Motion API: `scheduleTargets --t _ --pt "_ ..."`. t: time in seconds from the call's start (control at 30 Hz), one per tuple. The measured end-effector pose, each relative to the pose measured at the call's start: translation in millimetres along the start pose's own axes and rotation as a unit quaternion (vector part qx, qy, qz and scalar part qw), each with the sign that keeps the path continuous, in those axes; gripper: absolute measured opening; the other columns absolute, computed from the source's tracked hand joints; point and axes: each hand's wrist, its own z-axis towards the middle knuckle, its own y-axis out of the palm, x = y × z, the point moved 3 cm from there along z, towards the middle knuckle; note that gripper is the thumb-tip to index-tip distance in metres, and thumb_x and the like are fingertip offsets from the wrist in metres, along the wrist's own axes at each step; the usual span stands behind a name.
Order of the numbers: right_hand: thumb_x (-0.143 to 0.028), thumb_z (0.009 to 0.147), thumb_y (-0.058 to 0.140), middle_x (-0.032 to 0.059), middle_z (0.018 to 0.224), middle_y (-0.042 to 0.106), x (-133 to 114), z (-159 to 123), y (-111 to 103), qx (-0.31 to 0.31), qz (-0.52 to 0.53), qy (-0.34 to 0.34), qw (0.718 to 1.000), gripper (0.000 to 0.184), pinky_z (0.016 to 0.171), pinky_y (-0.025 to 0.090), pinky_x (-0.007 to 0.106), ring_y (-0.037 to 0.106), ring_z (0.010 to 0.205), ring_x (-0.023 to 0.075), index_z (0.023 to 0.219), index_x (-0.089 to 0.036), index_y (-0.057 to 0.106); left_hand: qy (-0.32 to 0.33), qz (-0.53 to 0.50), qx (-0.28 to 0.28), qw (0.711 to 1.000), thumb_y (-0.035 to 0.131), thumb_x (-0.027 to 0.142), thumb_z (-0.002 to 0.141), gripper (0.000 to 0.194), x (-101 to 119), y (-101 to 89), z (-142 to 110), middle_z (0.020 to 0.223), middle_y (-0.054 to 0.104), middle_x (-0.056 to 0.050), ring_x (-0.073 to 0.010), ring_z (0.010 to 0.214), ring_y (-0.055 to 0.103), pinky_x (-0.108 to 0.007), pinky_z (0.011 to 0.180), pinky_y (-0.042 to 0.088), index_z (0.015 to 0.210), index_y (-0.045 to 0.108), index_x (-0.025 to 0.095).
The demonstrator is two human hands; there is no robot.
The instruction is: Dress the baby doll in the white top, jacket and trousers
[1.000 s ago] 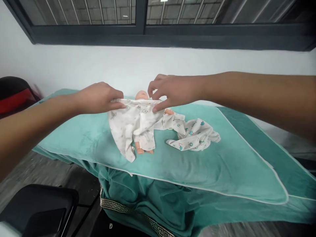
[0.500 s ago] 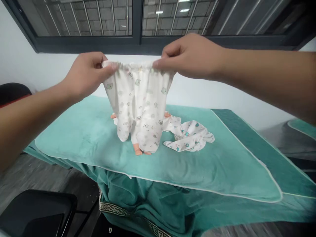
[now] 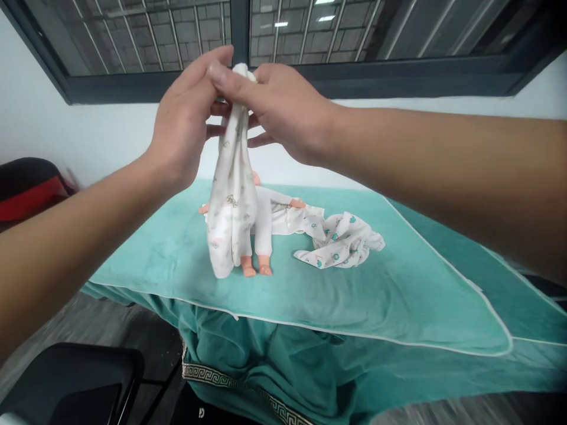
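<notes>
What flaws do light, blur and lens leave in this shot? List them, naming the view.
Head view: small white glare patches on the dark-framed window glass; the mottled grey floor smeared into streaks at lower right; faint print on the hanging white cloth garment hard to read; soft, diffuse light on the teal plush sheet; upper right corner dark.

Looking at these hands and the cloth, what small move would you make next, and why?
I'd probably ease the left hand and right hand apart at the top of the patterned white pants, to open them out. The hands meet at the bunched top, and the pants hang as a narrow bundle, hiding part of the doll.
</notes>
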Motion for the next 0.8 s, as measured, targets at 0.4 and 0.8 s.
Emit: scheduleTargets --t 0.4,0.8 --pt "-0.014 0.084 0.058 -0.0004 0.073 0.055 106.1 23.0 22.1 0.047 0.151 0.066 0.985 0.016 0.073 0.056 0.03 0.06 0.072 0.0144 0.075 -0.021 0.046 -0.234 -0.023 -0.001 0.972 0.072 0.046 0.083 0.043 -141.8 66.9 -155.3 0.114 0.073 -0.009 -0.033 0.11 0.067 -0.05 0.101 0.053 0.114 0.066 0.018" --pt "-0.024 0.085 0.069 0.0073 0.093 0.069 301.8 15.1 38.2 0.022 0.004 0.312 0.95 0.012 0.062 0.053 0.025 0.067 0.076 0.0163 0.085 -0.016 0.06 -0.343 0.06 0.216 0.912 0.071 0.048 0.082 0.049 -209.8 23.7 -164.3 0.103 0.065 -0.004 -0.0228 0.094 0.066 -0.04 0.087 0.054 0.119 0.05 0.023"
